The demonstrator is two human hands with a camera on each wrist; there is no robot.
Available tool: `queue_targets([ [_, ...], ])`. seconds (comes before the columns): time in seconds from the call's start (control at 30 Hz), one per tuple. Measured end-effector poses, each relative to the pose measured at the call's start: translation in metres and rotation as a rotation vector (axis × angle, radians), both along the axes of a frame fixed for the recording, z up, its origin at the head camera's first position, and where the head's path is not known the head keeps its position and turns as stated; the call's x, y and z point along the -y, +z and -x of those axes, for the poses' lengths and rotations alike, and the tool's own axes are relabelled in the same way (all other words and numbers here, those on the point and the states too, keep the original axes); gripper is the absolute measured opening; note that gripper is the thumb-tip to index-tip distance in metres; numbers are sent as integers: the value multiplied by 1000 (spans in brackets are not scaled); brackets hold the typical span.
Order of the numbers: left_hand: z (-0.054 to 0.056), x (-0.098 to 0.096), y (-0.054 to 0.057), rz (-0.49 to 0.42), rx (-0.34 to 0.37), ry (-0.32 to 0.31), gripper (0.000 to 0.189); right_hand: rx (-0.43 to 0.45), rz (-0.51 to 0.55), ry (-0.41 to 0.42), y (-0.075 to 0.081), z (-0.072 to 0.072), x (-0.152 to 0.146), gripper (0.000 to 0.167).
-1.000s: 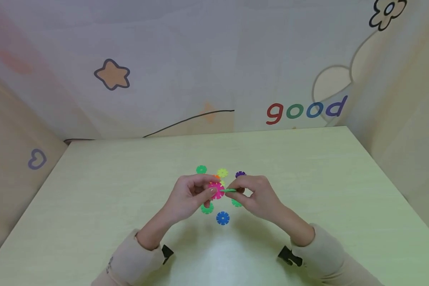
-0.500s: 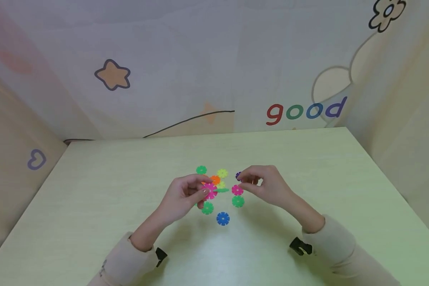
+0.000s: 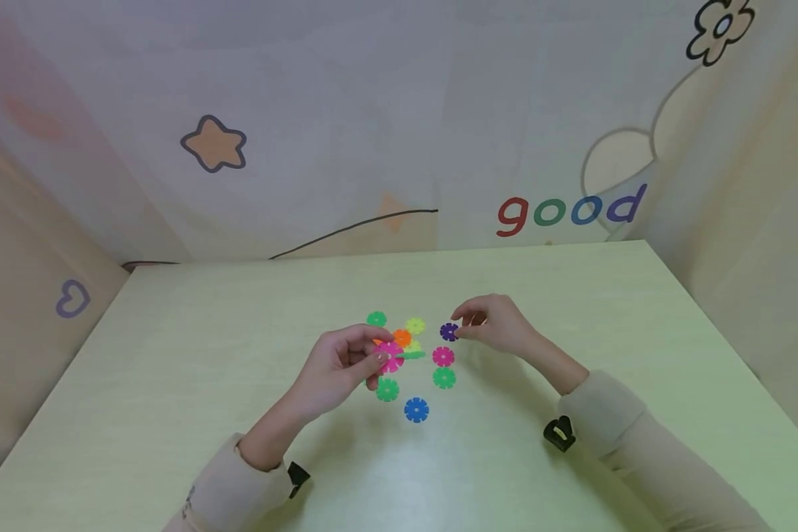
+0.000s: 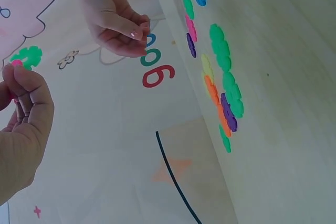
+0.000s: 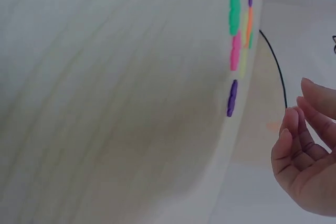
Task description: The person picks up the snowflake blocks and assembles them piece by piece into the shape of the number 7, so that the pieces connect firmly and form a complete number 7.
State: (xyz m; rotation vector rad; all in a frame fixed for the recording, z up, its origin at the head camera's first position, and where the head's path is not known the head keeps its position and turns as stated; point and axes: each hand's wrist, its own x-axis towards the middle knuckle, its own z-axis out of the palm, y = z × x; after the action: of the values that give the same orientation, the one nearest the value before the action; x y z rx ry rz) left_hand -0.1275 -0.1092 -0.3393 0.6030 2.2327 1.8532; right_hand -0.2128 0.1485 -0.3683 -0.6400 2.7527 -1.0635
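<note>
Thumb and fingers of the left hand (image 3: 342, 371) are pinched on a pink disc (image 3: 392, 356), which is held up above the table (image 3: 173, 384). A green disc (image 3: 412, 355), seen edge-on, is joined to its rim on the side toward the right hand (image 3: 495, 325). By that right hand nothing is gripped; its fingers are loosely bent, with a gap left below the thumb. Just beyond its fingertips a purple disc (image 3: 447, 331) is seen lying flat; contact is hard to judge from the head view, but they appear apart in the right wrist view. Nearer the left hand, an orange disc (image 3: 403, 338) is seen past its fingertips, and a blue disc (image 3: 416, 410) is laid between the hands, toward the person.
</note>
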Motion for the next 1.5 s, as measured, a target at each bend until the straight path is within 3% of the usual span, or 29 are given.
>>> queue_targets([
  [0.33, -2, 1, -1, 13, 1, -7, 24, 64, -92, 18, -15, 19, 4, 30],
  [0.83, -4, 1, 2, 19, -10, -6, 22, 191, -170, -30, -25, 33, 10, 35],
  [1.27, -5, 1, 3, 17, -18, -13, 21, 162, -216, -39, -27, 30, 16, 24],
  [1.5, -5, 2, 2, 14, -21, -9, 22, 173, -171, -66, -25, 29, 13, 19],
])
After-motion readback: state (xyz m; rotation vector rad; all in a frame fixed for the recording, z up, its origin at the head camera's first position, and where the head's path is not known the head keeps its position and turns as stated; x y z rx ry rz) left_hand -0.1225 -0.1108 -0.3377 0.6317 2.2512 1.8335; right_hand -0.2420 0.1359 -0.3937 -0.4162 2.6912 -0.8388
